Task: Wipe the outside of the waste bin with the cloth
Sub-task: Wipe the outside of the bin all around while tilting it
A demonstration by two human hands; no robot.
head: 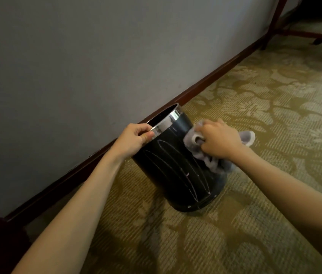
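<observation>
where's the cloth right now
In the head view the grey cloth is bunched in the right hand, pressed against the right side of the black waste bin, whose rim the left hand grips.

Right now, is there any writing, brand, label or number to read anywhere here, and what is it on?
None can be read.
Waste bin: only thin pale oval lines on its black side, no letters.
Cloth: plain grey, no tag showing.
Wall and carpet: no signs, only a leafy pattern.
</observation>
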